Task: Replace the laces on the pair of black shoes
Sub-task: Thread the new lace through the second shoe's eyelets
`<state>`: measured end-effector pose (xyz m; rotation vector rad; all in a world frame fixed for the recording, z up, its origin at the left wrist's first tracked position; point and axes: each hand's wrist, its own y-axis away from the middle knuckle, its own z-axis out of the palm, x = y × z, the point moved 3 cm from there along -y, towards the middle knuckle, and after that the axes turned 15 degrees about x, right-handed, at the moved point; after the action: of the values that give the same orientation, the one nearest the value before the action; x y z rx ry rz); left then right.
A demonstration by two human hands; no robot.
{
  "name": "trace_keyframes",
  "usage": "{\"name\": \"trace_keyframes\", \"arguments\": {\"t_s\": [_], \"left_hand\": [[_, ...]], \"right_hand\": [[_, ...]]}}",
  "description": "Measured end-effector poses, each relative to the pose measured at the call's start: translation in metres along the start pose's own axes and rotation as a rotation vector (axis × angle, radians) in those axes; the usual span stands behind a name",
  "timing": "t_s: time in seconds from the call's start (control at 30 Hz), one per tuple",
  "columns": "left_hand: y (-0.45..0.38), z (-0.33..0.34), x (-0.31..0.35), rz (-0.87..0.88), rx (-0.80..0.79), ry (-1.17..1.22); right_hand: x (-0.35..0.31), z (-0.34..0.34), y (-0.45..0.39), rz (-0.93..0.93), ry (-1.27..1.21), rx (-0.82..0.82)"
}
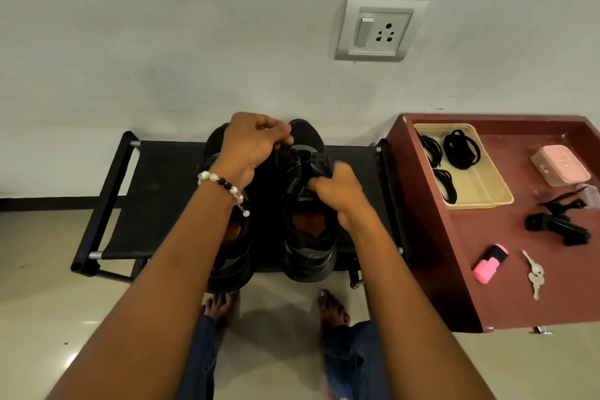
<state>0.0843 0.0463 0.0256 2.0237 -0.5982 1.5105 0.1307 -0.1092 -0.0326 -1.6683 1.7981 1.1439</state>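
both hands (256, 143) pinching lace (293, 153), R shoe (308, 204)

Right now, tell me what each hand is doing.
Left hand: pinching the lace at the front of the right shoe.
Right hand: gripping that shoe near its tongue.

A black rack (156, 198) stood on the tiled floor (39, 269) against the wall, with two black shoes, left (227, 256) and right (308, 237), side by side on its fabric shelf. Beside it a maroon table (431, 237) carried a beige tray (487, 185) of coiled laces (461, 149), a pink case (560, 169), a black clip (558, 227), a pink highlighter (490, 263) and keys (534, 273).
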Motion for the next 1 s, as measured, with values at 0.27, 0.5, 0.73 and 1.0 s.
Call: {"name": "trace_keyframes", "arguments": {"t_s": [0.27,0.5,0.73,1.0], "left_hand": [[0.02,-0.007,0.042,-0.259,-0.211,0.428],[0.004,-0.016,0.029,-0.481,-0.072,0.75],[-0.023,-0.031,-0.005,-0.616,0.139,0.868],[-0.014,-0.01,-0.003,-0.002,0.049,-0.254]], "right_hand": [[-0.043,-0.01,0.02,-0.326,-0.444,-0.171],[-0.041,-0.029,0.021,-0.266,-0.464,-0.238],[-0.02,-0.087,-0.006,-0.09,-0.74,-0.078],[-0.027,-0.073,-0.01,-0.259,-0.527,0.085]]}}
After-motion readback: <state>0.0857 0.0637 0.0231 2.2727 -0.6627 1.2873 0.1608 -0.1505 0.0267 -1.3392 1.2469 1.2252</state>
